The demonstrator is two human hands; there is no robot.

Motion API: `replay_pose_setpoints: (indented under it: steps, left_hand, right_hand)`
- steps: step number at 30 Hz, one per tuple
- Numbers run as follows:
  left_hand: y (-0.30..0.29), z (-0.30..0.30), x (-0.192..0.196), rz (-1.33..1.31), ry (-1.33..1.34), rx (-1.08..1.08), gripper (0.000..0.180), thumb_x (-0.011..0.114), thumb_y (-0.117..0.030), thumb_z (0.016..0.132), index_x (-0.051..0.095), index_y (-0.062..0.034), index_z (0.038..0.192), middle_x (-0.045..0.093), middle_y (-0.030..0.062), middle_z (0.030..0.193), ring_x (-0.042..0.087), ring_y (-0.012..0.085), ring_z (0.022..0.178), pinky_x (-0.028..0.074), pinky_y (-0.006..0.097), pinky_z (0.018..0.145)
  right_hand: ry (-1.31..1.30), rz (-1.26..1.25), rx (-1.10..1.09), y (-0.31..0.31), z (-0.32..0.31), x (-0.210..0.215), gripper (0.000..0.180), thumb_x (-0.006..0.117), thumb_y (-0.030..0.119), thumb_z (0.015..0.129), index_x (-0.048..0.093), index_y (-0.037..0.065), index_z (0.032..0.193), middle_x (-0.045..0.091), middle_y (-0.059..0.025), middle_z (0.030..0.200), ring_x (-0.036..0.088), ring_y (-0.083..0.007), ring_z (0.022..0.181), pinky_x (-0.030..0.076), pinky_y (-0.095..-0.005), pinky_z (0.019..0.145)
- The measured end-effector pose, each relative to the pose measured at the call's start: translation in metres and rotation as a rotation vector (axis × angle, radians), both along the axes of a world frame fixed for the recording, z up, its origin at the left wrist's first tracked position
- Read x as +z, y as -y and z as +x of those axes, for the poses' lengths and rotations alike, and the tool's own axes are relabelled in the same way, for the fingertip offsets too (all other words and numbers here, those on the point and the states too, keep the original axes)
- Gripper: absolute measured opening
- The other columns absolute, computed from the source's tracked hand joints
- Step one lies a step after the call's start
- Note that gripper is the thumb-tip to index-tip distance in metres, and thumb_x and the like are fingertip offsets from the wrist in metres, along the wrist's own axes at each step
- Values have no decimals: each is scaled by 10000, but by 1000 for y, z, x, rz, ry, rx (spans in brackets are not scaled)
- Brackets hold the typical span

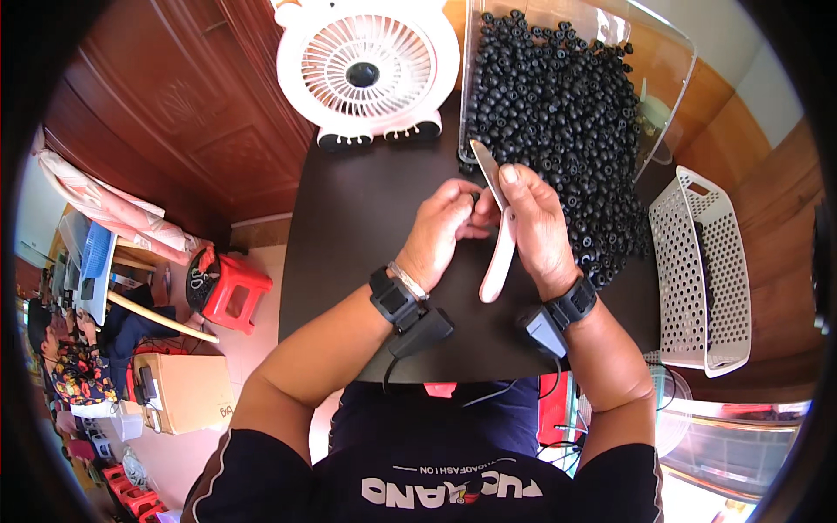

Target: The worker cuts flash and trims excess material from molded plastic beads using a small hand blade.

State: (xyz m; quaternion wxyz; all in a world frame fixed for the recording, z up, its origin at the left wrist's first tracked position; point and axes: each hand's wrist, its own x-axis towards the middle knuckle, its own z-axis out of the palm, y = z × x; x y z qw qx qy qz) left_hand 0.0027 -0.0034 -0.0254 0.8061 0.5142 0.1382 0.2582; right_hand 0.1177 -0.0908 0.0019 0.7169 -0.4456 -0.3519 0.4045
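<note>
My right hand grips a folding knife, thumb along its metal blade. The blade points up and away to the left, while the pale pinkish handle hangs down below the fingers. Just left of it, my left hand is closed, with a small black round part pinched at the fingertips. Beyond the right hand lies a big heap of similar black parts, hollow rings by their look. The heap fills a clear plastic bin and spills toward me onto the dark table.
A white animal-shaped fan stands at the table's far left. To the right is a white perforated basket with dark contents. A red stool and a cardboard box are on the floor at left, near another seated person.
</note>
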Motion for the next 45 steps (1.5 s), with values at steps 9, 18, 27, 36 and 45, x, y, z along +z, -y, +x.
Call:
replay_pose_setpoints:
  steps: [9,18,27,36,45]
  left_hand:
    - [1,-13,18,203,-62,31,213,424,-258,973,483,-53,969,540,38,752,520,122,595,419,238,560]
    - [3,-22,31,194,57,-143,327,455,-337,946,491,-15,985,518,70,751,540,176,658,438,277,608]
    - [3,-21,29,50,131,-189,321,462,-313,942,516,-4,1010,524,51,758,526,130,648,441,246,584]
    - [3,-22,28,28,135,-199,321,451,-290,942,529,-5,1068,528,42,761,520,126,632,435,241,572]
    - [5,-21,31,-9,135,-177,279,426,-252,949,531,-13,1045,518,35,753,514,126,625,435,244,571]
  right_hand:
    - [-36,157,-27,1,-5,8,306,484,328,966,545,67,818,604,-40,694,570,-124,600,482,-258,553]
    - [-8,93,81,11,-1,19,300,498,327,959,555,61,831,598,-58,653,580,-153,532,477,-257,518]
    - [-69,126,233,11,-3,20,305,514,305,949,545,34,812,617,-109,673,617,-223,521,518,-319,493]
    - [-30,101,250,11,-5,18,292,524,323,942,547,52,837,622,-75,687,625,-206,557,481,-270,535]
    - [-57,98,265,8,-4,11,332,515,348,939,540,30,848,612,-112,679,624,-242,572,530,-338,551]
